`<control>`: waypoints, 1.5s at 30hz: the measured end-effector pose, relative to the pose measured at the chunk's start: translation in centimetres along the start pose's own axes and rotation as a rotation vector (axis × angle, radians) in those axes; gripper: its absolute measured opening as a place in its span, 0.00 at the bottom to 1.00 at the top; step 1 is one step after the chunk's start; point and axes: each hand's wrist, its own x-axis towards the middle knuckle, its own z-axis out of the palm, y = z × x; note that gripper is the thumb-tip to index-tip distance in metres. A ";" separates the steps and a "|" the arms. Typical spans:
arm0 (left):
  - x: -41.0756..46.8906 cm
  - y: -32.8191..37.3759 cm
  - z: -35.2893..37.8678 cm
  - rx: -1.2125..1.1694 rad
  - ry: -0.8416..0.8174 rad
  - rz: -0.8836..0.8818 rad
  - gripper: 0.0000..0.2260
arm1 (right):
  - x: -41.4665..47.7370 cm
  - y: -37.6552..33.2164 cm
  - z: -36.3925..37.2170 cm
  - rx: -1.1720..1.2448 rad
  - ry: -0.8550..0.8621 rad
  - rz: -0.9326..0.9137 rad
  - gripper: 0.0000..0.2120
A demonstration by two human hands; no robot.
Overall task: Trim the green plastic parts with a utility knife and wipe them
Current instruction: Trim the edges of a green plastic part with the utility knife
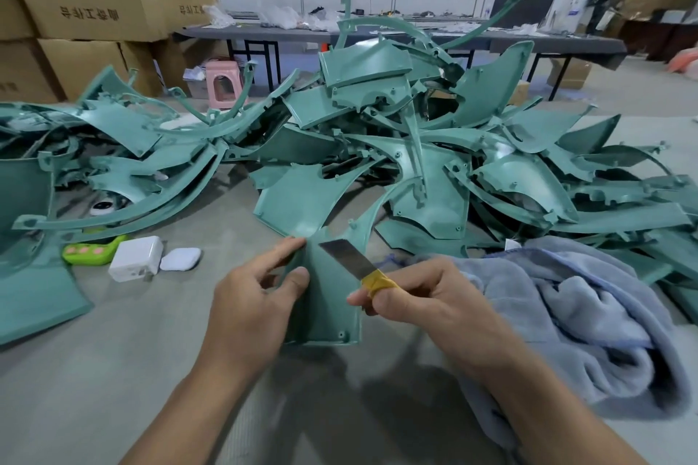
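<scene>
Item in hand: green part [325,298], near centre, standing on edge just above the grey floor [151,370].
- Left hand [260,298]: thumb and fingers are pinching the part's left edge, curled closed on it.
- Right hand [426,298]: fingers are wrapping tightly round the yellow-taped grip of the knife [347,257]. The bare blade is pointing up and left across the part's upper face.

Progress: trimming appears to be under way on this one piece, with wiping probably still to come. The blue-grey towel [566,294] is lying crumpled at near right, unheld. The pile of green parts [396,147] is sprawling across the middle. Which are finished cannot be told, so most work seems left.

Surroundings:
- White charger [136,257] lying at near left.
- Cardboard boxes [94,0] stacking up at far left.
- Pink stool [223,83] and long table [415,36] beyond.
- A person [600,4] standing at far right.
</scene>
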 end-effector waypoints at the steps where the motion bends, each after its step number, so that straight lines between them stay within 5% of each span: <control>1: 0.1 0.0 0.0 -0.015 -0.020 0.005 0.18 | 0.0 -0.2 -0.1 -0.016 -0.018 0.024 0.09; 6: -0.4 0.3 0.0 0.037 -0.197 0.062 0.30 | -0.1 -0.4 -0.9 -0.090 -0.058 0.127 0.08; 9: -0.9 1.1 -0.4 0.023 -0.223 0.112 0.41 | 0.0 0.0 0.0 -0.051 0.024 0.063 0.07; 15: -1.2 1.4 -0.3 0.133 -0.428 0.158 0.48 | 0.3 -0.1 1.3 0.032 0.186 0.017 0.08; 20: -1.2 0.6 1.7 0.217 -0.052 0.282 0.30 | 0.5 0.3 1.2 0.193 0.223 0.085 0.10; 24: 0.1 0.3 0.7 -0.057 0.206 -0.041 0.03 | 0.9 0.9 -0.2 -0.121 0.501 0.031 0.10; 28: 1.4 0.3 -0.9 -0.510 0.301 -0.299 0.16 | 0.9 1.4 -1.7 -0.323 0.709 -0.040 0.11; 33: 2.1 -0.5 -2.5 -0.287 0.452 -0.336 0.15 | 0.9 1.7 -3.0 -0.277 0.842 0.128 0.14; 39: 1.3 -0.4 -1.5 -0.182 0.188 -0.155 0.08 | 1.2 1.4 -3.1 -0.084 0.842 0.109 0.19; 45: 0.2 0.8 -0.4 0.005 -0.020 0.082 0.20 | 1.0 2.1 -2.3 -0.333 0.854 0.213 0.21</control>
